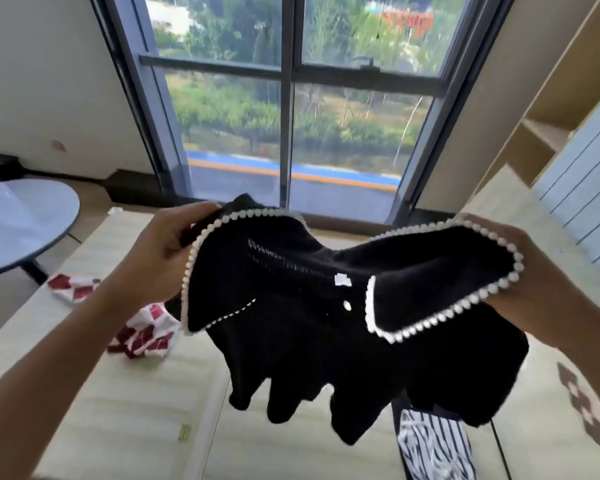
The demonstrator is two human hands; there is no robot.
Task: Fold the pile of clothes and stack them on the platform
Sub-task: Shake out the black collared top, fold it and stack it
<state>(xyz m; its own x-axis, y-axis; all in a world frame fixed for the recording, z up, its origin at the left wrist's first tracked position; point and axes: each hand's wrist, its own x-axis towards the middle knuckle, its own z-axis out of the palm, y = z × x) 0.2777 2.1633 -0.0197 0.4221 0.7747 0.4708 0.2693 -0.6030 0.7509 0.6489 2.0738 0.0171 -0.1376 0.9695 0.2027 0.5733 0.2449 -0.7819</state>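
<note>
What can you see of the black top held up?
The black top looks knitted, with a wide collar edged in white scalloped trim, a small white label at the neck and a white button below. It is unfolded and in the air: the left hand and right hand grip its collar ends, and the body hangs limp above the pale platform.

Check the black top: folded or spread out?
Spread, unfolded. The left hand and right hand grip the black top by its white-trimmed collar, holding it above the platform; its body and sleeves hang loose.
</note>
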